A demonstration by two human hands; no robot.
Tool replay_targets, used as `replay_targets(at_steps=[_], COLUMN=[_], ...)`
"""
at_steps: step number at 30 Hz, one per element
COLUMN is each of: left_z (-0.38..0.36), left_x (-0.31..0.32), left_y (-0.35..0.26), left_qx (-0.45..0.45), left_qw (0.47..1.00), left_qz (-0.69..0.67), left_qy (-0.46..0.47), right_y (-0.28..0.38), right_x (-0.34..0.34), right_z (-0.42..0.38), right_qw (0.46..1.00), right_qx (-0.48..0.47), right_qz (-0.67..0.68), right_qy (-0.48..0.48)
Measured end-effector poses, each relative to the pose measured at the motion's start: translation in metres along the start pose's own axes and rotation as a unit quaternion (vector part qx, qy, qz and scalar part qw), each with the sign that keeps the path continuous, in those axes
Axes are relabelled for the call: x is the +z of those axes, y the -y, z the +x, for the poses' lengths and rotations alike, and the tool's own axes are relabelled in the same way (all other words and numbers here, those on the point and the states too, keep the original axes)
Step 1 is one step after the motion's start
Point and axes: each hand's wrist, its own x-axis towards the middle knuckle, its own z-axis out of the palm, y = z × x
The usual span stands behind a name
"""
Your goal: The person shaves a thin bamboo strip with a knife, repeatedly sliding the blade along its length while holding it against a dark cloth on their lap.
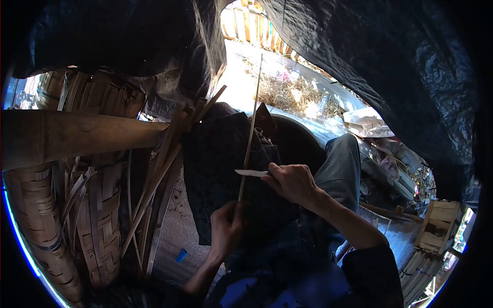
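In the middle of the head view, my right hand is closed round the handle of a knife. Its pale blade points left and lies across a long, thin bamboo strip. Lower down, my left hand grips the near end of that strip, which runs up and away toward the bright opening. Beneath both hands a dark cloth covers my lap. The knife handle is mostly hidden by my fingers.
A thick bamboo pole juts in from the left above woven bamboo baskets. Split bamboo strips lean beside them. Dark plastic sheeting hangs overhead. Straw lies outside, and a wooden crate stands at right.
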Motion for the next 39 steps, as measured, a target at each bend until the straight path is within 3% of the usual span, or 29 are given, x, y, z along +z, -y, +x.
replay_targets(at_steps=[3,7,13,16,18,20,22,24,27,28,29,32,35,39], left_z=[-0.002,-0.006,-0.005,-0.005,-0.008,-0.014,-0.026,-0.041,-0.033,-0.029,-0.026,-0.017,-0.008,-0.004], left_x=[0.004,0.002,0.003,0.005,0.014,0.019,0.025,0.031,0.026,0.022,0.018,0.009,0.005,0.005], left_y=[0.005,-0.002,-0.010,-0.004,-0.002,-0.004,-0.004,0.000,-0.002,-0.012,-0.014,-0.017,-0.011,-0.004], left_qx=[0.071,0.053,0.079,0.137,0.159,0.167,0.172,0.168,0.143,0.085,0.082,0.107,0.120,0.120], left_qw=[0.994,0.995,0.981,0.946,0.904,0.900,0.896,0.916,0.953,0.968,0.969,0.960,0.955,0.963], left_qz=[0.078,0.082,0.170,0.285,0.386,0.393,0.400,0.362,0.265,0.233,0.230,0.247,0.259,0.230], left_qy=[-0.025,-0.032,-0.056,-0.065,-0.091,-0.088,-0.090,-0.031,-0.022,-0.018,-0.021,-0.073,-0.084,-0.078], right_y=[-0.005,-0.005,0.009,0.020,0.022,0.018,0.003,-0.029,-0.034,-0.030,-0.023,0.003,0.012,0.009], right_x=[0.012,0.020,0.002,-0.023,-0.021,-0.017,-0.014,-0.017,-0.024,-0.027,-0.028,-0.031,-0.024,-0.005], right_z=[0.001,0.005,0.004,0.002,0.000,-0.002,0.003,0.014,0.014,0.013,0.009,-0.004,-0.004,0.002], right_qw=[0.999,0.996,0.996,0.994,0.993,0.991,0.970,0.973,0.977,0.980,0.980,0.991,0.997,0.997], right_qx=[-0.001,0.000,0.029,0.085,0.080,0.076,0.142,0.153,0.168,0.165,0.162,0.105,0.056,0.040], right_qz=[-0.016,-0.044,-0.067,-0.068,-0.088,-0.107,-0.182,-0.151,-0.080,-0.036,-0.037,0.048,0.051,0.027], right_qy=[-0.033,-0.071,-0.045,0.017,-0.005,-0.025,-0.078,-0.083,-0.100,-0.109,-0.106,-0.065,-0.029,-0.056])
